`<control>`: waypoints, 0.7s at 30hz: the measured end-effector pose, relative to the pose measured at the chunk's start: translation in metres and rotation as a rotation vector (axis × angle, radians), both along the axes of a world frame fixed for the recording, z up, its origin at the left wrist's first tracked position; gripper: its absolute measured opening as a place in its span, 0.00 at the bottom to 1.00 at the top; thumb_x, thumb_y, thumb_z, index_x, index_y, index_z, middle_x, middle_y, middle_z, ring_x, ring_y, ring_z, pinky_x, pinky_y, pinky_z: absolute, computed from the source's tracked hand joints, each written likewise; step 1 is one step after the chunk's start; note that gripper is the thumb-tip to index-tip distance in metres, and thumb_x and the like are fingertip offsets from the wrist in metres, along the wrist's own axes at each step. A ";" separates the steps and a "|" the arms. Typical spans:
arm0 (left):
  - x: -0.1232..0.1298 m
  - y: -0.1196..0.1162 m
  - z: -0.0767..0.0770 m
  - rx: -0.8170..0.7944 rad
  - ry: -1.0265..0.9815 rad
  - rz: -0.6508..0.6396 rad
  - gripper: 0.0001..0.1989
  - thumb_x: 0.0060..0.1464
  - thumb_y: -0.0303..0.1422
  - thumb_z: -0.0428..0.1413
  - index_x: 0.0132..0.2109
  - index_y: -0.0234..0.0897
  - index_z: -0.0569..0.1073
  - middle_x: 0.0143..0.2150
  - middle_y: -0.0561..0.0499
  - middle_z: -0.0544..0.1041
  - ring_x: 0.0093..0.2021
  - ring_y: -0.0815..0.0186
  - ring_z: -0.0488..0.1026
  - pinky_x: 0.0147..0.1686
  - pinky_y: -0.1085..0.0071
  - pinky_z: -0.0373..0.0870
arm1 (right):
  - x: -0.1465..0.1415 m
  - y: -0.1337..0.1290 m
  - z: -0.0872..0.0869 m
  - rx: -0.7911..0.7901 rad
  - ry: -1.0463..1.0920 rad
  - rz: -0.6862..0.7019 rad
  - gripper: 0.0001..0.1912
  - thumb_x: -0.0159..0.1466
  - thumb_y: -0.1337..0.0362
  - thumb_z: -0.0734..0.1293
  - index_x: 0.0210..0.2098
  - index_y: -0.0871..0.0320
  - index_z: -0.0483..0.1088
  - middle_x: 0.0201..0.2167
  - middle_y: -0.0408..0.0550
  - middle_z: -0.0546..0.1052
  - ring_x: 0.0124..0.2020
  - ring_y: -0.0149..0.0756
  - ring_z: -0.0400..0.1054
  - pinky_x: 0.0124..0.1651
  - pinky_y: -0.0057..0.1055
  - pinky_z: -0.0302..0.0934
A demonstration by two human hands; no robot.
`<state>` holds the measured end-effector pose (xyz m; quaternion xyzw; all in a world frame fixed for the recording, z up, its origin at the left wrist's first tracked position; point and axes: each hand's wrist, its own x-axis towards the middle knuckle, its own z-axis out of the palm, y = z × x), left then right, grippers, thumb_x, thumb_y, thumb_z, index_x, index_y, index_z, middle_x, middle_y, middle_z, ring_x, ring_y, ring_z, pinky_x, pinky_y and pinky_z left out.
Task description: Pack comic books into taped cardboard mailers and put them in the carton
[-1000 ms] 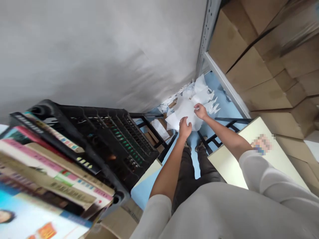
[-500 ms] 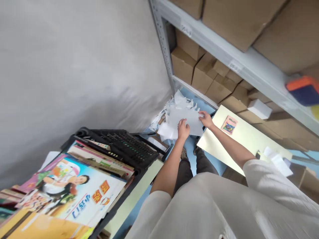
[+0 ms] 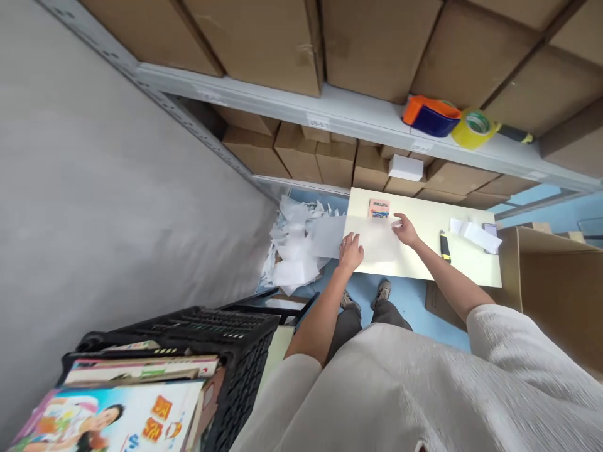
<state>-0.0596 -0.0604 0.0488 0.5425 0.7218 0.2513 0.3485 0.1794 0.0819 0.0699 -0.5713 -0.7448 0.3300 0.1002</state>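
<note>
A thin white sheet (image 3: 374, 240) lies over the left part of the pale yellow table (image 3: 419, 263), its left end reaching past the table's edge. My left hand (image 3: 351, 251) rests on the sheet near that edge, fingers spread. At the sheet's right side, my right hand (image 3: 405, 230) pinches its edge between thumb and fingers. Just behind the sheet is a small pink booklet (image 3: 379, 208), its lower edge touching or slightly under the paper. A black and yellow cutter (image 3: 445, 247) lies to the right of my right hand.
Torn white paper (image 3: 294, 251) is heaped left of the table. A black crate (image 3: 249, 339) of books stands at lower left. Behind are shelves of cardboard boxes, with an orange-blue dispenser (image 3: 431, 116) and yellow tape (image 3: 475, 127). An open carton (image 3: 556, 276) stands at right.
The view has turned to the right. Both hands have brought the white sheet from over the paper heap onto the table, beside the pink booklet.
</note>
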 end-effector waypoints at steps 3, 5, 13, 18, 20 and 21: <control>0.029 0.005 -0.003 -0.033 0.056 -0.111 0.29 0.65 0.35 0.58 0.72 0.38 0.70 0.79 0.33 0.61 0.80 0.41 0.56 0.77 0.41 0.55 | 0.048 -0.004 -0.004 -0.152 0.087 -0.094 0.39 0.63 0.63 0.63 0.73 0.60 0.59 0.46 0.52 0.80 0.37 0.40 0.74 0.47 0.40 0.75; 0.048 0.008 -0.007 -0.065 0.084 -0.176 0.31 0.65 0.35 0.58 0.73 0.37 0.68 0.81 0.31 0.58 0.81 0.40 0.54 0.78 0.40 0.53 | 0.075 -0.006 -0.007 -0.185 0.105 -0.105 0.39 0.63 0.63 0.64 0.74 0.59 0.59 0.46 0.51 0.80 0.37 0.40 0.74 0.48 0.41 0.75; 0.122 0.005 -0.019 -0.198 0.185 -0.227 0.34 0.62 0.38 0.60 0.73 0.39 0.68 0.81 0.31 0.57 0.81 0.35 0.53 0.75 0.37 0.56 | 0.121 -0.034 -0.015 0.097 -0.241 -0.070 0.35 0.69 0.64 0.61 0.75 0.62 0.62 0.74 0.69 0.63 0.70 0.63 0.61 0.68 0.61 0.62; 0.146 0.007 -0.014 -0.245 0.230 -0.242 0.36 0.60 0.36 0.60 0.74 0.38 0.67 0.82 0.28 0.53 0.81 0.31 0.52 0.74 0.33 0.55 | 0.107 -0.081 -0.022 0.032 -0.264 0.253 0.32 0.74 0.62 0.58 0.76 0.59 0.63 0.79 0.64 0.59 0.77 0.59 0.54 0.74 0.56 0.54; 0.149 0.007 -0.013 -0.250 0.240 -0.272 0.36 0.61 0.35 0.59 0.74 0.38 0.67 0.82 0.29 0.53 0.80 0.32 0.53 0.74 0.34 0.55 | 0.104 -0.094 -0.028 -0.015 -0.308 0.324 0.35 0.75 0.58 0.58 0.80 0.58 0.58 0.82 0.62 0.52 0.81 0.58 0.47 0.77 0.55 0.50; 0.149 0.007 -0.012 -0.247 0.245 -0.291 0.35 0.61 0.34 0.59 0.75 0.39 0.66 0.82 0.31 0.54 0.80 0.33 0.54 0.74 0.35 0.56 | 0.104 -0.099 -0.031 -0.033 -0.332 0.349 0.36 0.76 0.57 0.59 0.81 0.57 0.55 0.83 0.61 0.49 0.82 0.58 0.44 0.78 0.56 0.47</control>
